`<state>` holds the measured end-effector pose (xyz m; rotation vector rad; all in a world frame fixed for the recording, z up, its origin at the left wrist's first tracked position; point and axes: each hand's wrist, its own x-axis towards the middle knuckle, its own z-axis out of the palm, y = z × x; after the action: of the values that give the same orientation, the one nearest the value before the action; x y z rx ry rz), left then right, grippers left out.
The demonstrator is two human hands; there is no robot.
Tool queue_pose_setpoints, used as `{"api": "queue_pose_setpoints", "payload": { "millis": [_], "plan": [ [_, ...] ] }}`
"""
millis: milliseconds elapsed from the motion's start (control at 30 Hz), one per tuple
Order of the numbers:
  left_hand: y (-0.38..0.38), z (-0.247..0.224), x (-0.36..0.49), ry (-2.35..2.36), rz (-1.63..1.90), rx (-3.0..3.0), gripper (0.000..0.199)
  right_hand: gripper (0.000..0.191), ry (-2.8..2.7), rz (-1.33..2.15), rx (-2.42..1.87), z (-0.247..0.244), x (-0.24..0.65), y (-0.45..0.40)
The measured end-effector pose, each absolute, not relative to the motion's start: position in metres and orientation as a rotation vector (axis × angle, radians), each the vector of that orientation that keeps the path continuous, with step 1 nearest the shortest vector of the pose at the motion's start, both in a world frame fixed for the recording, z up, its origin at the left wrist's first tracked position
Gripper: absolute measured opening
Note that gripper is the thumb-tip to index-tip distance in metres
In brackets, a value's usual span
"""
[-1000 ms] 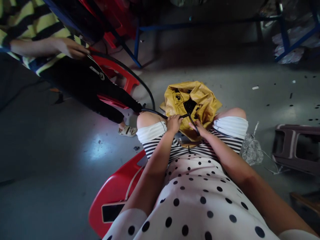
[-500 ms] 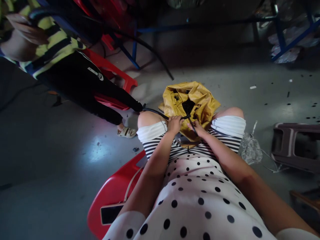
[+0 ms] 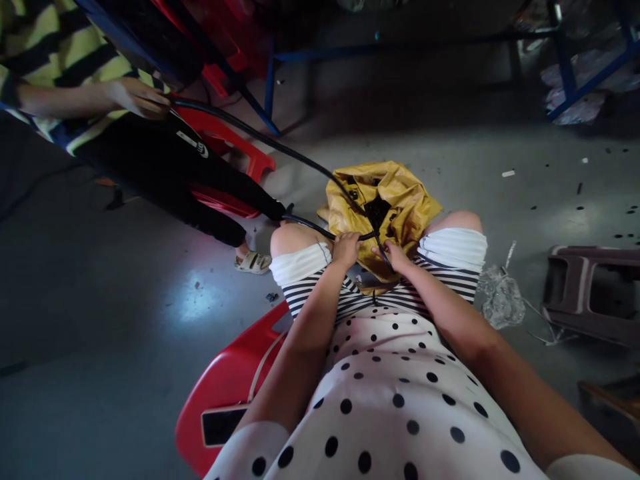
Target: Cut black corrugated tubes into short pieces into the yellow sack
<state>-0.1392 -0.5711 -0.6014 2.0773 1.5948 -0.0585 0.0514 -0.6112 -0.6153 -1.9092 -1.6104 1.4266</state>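
Between my knees stands a yellow sack [image 3: 413,193], its mouth open around small black pieces [image 3: 377,212]. My left hand [image 3: 346,249] is closed around a black tube [image 3: 307,222] that runs off to the left past my knee. My right hand [image 3: 395,256] grips a thin black piece [image 3: 383,250] at the sack's near side, touching the tube's end. A second long black tube [image 3: 280,143] arches from a standing person's hand [image 3: 137,97] down to the sack's mouth.
The person in black trousers [image 3: 145,163] stands at the left beside a red chair [image 3: 245,150]. A phone [image 3: 223,427] lies on a red seat [image 3: 210,387] by my left side. Clear plastic [image 3: 503,300] and a grey stool [image 3: 575,287] are at the right. Blue metal legs [image 3: 565,67] stand ahead.
The other person's hand has come lower and to the right, and the long tube's far end has moved down to the sack's mouth. My hands have barely shifted.
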Motion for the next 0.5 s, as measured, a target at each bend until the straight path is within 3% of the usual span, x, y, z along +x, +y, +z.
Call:
{"api": "queue_pose_setpoints", "payload": {
  "millis": [233, 500],
  "plan": [
    [-0.570, -0.602, -0.140, 1.629, -0.043, 2.047, 0.032, 0.044, -1.558, 1.401, -1.921, -0.613, 0.050, -0.610],
    [-0.566, -0.603, -0.136, 1.693, 0.047, 2.017, 0.032, 0.064, -1.418, 1.619, -1.914, -0.603, 0.052, -0.615]
  ]
}}
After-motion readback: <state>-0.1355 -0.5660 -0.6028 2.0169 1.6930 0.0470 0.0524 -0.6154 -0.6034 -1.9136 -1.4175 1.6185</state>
